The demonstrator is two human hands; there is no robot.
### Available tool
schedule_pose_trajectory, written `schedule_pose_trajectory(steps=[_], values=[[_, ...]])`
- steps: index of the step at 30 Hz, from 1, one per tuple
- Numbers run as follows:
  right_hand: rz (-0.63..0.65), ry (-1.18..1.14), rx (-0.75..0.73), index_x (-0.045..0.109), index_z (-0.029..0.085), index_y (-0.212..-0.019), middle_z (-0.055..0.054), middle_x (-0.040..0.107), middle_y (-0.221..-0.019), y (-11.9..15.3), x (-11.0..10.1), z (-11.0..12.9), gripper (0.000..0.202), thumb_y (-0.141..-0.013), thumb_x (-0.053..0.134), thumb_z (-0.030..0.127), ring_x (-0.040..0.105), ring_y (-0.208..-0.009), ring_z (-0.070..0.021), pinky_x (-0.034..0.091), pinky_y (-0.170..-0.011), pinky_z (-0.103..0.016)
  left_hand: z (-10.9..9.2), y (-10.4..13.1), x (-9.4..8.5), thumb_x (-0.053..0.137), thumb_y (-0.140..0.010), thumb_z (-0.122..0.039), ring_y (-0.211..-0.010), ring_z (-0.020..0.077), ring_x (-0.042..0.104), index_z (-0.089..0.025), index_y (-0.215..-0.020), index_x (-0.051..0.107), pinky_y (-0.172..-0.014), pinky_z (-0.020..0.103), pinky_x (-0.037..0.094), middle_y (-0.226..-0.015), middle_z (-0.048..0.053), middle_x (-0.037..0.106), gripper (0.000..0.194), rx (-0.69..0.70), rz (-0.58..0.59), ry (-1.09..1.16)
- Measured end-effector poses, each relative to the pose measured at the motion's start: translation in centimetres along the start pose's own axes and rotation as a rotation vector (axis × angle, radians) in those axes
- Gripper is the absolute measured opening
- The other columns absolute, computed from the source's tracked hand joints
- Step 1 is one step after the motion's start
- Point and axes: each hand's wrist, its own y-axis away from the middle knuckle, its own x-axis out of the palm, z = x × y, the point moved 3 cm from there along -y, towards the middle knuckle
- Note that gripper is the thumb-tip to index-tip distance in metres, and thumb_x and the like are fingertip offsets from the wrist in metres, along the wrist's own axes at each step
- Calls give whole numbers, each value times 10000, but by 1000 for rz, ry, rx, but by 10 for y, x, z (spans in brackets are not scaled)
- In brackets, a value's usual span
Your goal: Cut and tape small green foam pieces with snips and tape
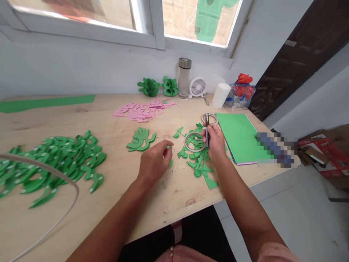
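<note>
My right hand [216,140] is wrapped round a pair of scissors [207,136], its narrow blades pointing away from me above a heap of green paper scraps [200,162]. Left of it, my left hand [156,160] is curled in a pinch. Bits of a green paper piece [171,163] show at its fingers, the rest hidden behind the hand. Beyond that hand lie cut green leaf shapes [139,139]. A roll of tape [186,143] rests on the scraps beside the right hand, and a second tape roll [204,118] lies just past the scissors.
Many green cut-outs with white tabs [68,156] are piled at left, behind a pale cable [61,174]. Pink cut-outs [143,111], a glass bottle [184,78], a small fan [197,86] and a white roll [220,95] stand farther back. Green sheets [240,136] lie at right.
</note>
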Motion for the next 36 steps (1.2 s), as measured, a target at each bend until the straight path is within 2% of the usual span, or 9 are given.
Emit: schedule_pose_trajectory(steps=[5,10,18,23,27,32,36], values=[[22,-123,15,582,190,-821,54,546,-537,0,-2,1,274,-786,563,461,351,-358,-52,211,-348,-200,-3,2,3,425,-836,-245,-627,136,599,-209,-921,637,-624,234,433,-690,1,654,231,42,-5,-19],[31,-181,20,601,181,-795,44,559,-543,-1,-3,0,275,-802,561,453,359,-348,-50,210,-338,-207,-5,4,6,423,-832,-230,-646,138,611,-202,-918,641,-635,233,441,-711,8,665,235,62,1,-11],[1,-71,39,623,165,-822,41,565,-539,0,-2,-2,305,-813,557,462,371,-354,-51,223,-346,-202,-6,3,8,428,-833,-230,-662,143,620,-200,-910,640,-621,237,436,-725,16,672,227,79,-17,-21],[33,-71,53,632,159,-851,33,583,-571,1,1,-1,369,-790,573,518,379,-362,-49,240,-355,-203,-4,3,7,424,-832,-222,-676,147,623,-202,-923,638,-620,244,437,-749,20,683,233,69,-30,-41],[60,-58,59,622,167,-841,45,569,-574,2,2,0,370,-752,613,526,369,-364,-44,231,-357,-202,-11,5,13,415,-858,-227,-739,168,625,-196,-893,645,-672,274,447,-791,45,692,235,199,1,-105],[13,-80,37,613,174,-842,60,552,-560,-1,-1,1,335,-744,618,493,343,-363,-41,205,-352,-199,-25,8,22,398,-890,-226,-772,206,594,-190,-841,653,-711,339,418,-780,73,679,263,434,70,-264],[-4,-101,30,612,171,-833,64,542,-545,-1,-2,4,334,-734,616,490,337,-355,-38,196,-350,-196,-26,5,21,399,-898,-220,-784,213,579,-188,-831,655,-714,354,402,-796,72,676,266,438,58,-318]])
